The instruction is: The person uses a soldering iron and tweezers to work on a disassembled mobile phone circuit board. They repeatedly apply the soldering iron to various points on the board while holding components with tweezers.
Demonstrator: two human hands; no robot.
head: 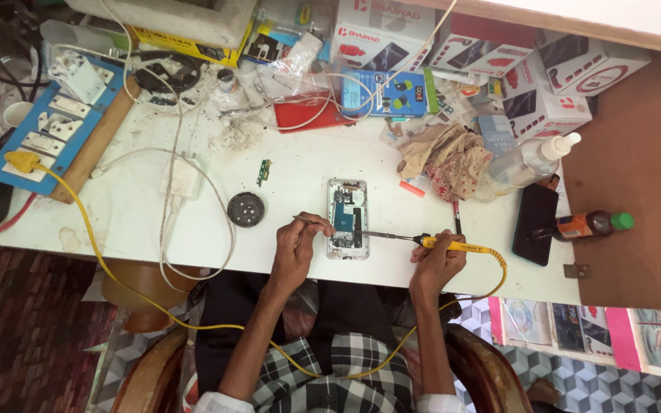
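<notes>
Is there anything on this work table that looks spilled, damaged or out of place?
Yes. White crumbs or dust lie scattered at the back of the table, and a small green circuit piece lies loose. The opened phone under both hands has no back cover.

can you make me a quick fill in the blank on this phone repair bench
1. The right hand holds a soldering iron with a ____ handle.
2. The left hand holds thin ____ beside the opened phone.
3. The brown bottle at the right has a ____ cap.

Missing words: yellow; tweezers; green
</notes>
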